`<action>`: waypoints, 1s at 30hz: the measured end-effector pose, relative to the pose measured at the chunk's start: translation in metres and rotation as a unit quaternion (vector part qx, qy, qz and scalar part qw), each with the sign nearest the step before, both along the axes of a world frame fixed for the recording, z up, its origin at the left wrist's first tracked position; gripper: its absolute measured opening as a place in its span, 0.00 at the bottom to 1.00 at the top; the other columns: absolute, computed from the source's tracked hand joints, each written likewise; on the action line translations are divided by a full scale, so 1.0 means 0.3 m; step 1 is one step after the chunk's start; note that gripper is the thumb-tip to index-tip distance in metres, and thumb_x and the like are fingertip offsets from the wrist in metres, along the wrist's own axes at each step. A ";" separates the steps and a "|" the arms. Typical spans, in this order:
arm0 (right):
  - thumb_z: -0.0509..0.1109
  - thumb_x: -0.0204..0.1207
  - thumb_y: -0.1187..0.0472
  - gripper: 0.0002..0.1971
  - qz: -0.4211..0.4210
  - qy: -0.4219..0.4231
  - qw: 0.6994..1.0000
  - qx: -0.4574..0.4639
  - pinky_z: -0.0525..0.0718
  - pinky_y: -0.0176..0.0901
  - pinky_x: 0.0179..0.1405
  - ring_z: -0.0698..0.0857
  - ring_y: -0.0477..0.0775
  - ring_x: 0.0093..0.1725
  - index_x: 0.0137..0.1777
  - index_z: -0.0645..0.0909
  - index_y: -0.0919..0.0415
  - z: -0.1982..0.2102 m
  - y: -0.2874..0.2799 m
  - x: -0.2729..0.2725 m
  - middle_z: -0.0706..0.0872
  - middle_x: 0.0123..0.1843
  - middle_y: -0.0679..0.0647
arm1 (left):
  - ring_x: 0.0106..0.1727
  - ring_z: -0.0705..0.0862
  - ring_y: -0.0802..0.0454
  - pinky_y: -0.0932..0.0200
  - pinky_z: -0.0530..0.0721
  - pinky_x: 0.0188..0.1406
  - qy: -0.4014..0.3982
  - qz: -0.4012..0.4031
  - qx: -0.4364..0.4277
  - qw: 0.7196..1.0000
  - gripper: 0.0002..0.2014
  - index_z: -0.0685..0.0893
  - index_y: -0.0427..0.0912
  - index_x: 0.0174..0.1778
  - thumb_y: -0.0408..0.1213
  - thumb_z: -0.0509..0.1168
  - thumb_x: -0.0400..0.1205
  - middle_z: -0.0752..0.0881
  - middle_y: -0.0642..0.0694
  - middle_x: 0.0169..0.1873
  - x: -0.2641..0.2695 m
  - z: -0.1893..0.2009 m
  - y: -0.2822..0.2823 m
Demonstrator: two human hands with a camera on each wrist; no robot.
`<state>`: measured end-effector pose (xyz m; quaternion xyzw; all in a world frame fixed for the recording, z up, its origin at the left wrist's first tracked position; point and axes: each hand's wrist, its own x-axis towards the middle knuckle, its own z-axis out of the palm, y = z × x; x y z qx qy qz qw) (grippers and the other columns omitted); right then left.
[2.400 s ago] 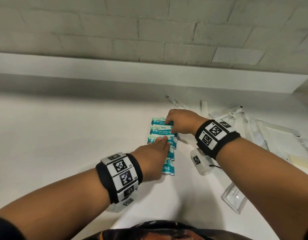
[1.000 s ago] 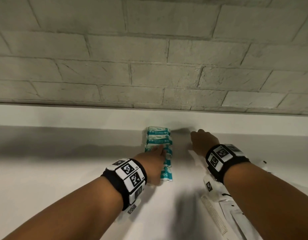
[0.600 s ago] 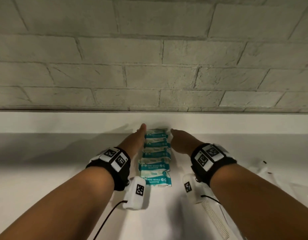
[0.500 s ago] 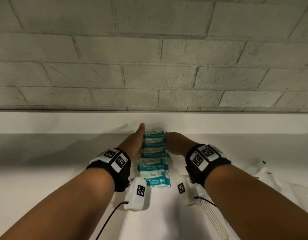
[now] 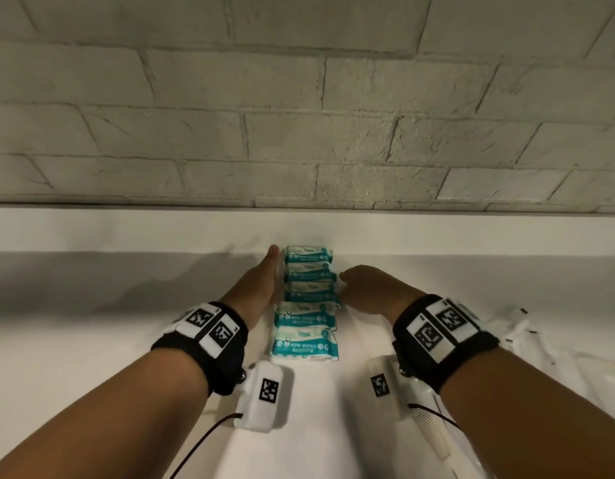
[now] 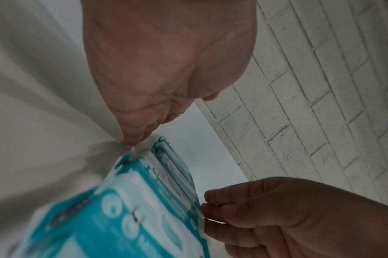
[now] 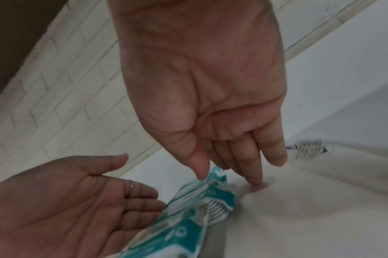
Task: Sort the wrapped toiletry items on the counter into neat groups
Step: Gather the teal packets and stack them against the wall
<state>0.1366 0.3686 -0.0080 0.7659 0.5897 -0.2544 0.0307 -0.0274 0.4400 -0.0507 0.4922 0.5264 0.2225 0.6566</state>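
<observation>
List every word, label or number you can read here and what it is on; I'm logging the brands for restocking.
"MINI WIPES": on the nearest wipes pack in the row.
"MINI WIPES", fainter: on the second pack.
Smaller print on all the packs: too blurred to read.
Farther packs: print too small to read.
Wrist bands: square black-and-white code tags, no words.
Clear wrapper on the right: print too small.

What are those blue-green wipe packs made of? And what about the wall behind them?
The wipe packs look like soft, thin plastic film, a bit shiny: the wrappers are printed teal and white, with crimped, crinkly ends. The wall looks like brick or stone blocks, painted a pale, matte grey: you can see rough faces and sunken joint lines. It might be a brick-look cladding; the pictures can't settle that.
</observation>
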 end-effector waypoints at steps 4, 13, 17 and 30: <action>0.61 0.83 0.59 0.15 0.044 0.043 0.998 -0.004 0.76 0.41 0.54 0.83 0.59 0.62 0.66 0.77 0.64 0.030 -0.043 -0.068 0.84 0.65 0.61 | 0.55 0.89 0.46 0.44 0.76 0.72 -0.016 -0.014 -0.017 1.000 0.35 0.93 0.51 0.38 0.68 0.45 0.81 0.92 0.44 0.47 0.012 -0.020 -0.025; 0.54 0.87 0.61 0.17 0.025 0.034 0.999 -0.003 0.75 0.42 0.61 0.79 0.58 0.68 0.71 0.73 0.65 0.039 -0.037 -0.074 0.79 0.71 0.61 | 0.56 0.90 0.44 0.42 0.78 0.70 -0.027 -0.030 -0.001 0.999 0.39 0.90 0.48 0.52 0.74 0.46 0.73 0.92 0.42 0.50 0.022 -0.046 0.003; 0.57 0.85 0.63 0.27 -0.028 0.095 0.995 0.017 0.74 0.41 0.66 0.75 0.57 0.73 0.83 0.56 0.61 0.014 0.014 -0.033 0.71 0.78 0.60 | 0.58 0.88 0.45 0.41 0.73 0.73 -0.026 -0.059 0.014 0.998 0.40 0.91 0.54 0.48 0.80 0.48 0.64 0.92 0.43 0.51 0.020 -0.044 0.024; 0.73 0.76 0.51 0.43 0.081 0.087 0.988 -0.097 0.64 0.49 0.80 0.65 0.60 0.80 0.84 0.52 0.54 0.038 -0.119 -0.021 0.57 0.85 0.59 | 0.82 0.64 0.50 0.47 0.57 0.83 -0.046 -0.019 0.025 0.998 0.34 0.63 0.45 0.82 0.63 0.41 0.85 0.66 0.47 0.81 -0.077 -0.010 -0.129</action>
